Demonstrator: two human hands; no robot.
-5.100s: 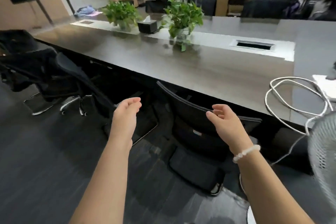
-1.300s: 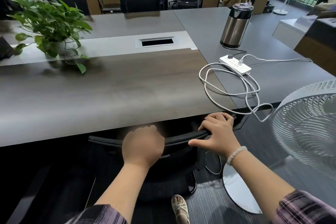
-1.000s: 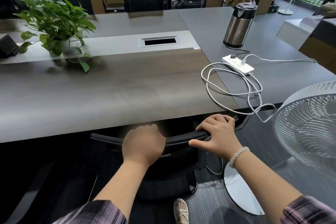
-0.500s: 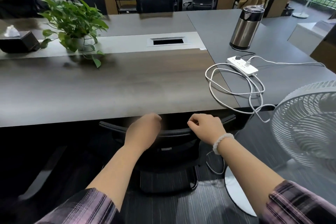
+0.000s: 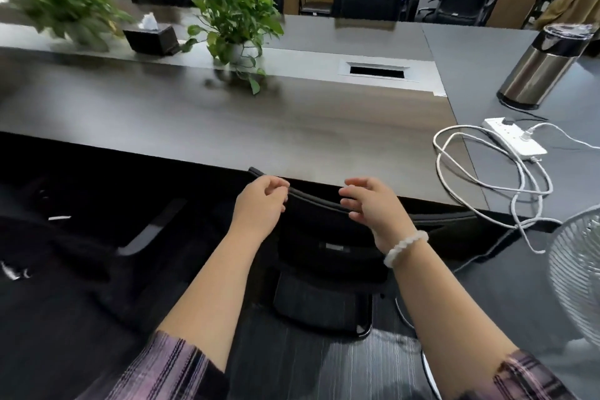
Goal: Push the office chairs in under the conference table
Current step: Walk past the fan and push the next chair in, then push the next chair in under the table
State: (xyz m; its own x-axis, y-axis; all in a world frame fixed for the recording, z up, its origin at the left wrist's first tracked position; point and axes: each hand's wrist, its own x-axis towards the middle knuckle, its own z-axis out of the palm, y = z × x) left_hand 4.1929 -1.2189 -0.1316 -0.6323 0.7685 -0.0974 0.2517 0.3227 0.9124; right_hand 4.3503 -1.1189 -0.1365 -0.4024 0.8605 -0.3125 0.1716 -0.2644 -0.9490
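Grip released: left hand (image 5: 259, 204) and right hand (image 5: 373, 204) hover loosely curled, empty, at office chair (image 5: 324, 230) backrest.

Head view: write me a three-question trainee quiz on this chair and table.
1. True or false: the power strip lies on the conference table.
2. The bead bracelet is on which wrist? A) left B) right
3. Fill in: the left hand and right hand are at the top edge of the office chair's ____.
Key: 1 true; 2 B; 3 backrest.
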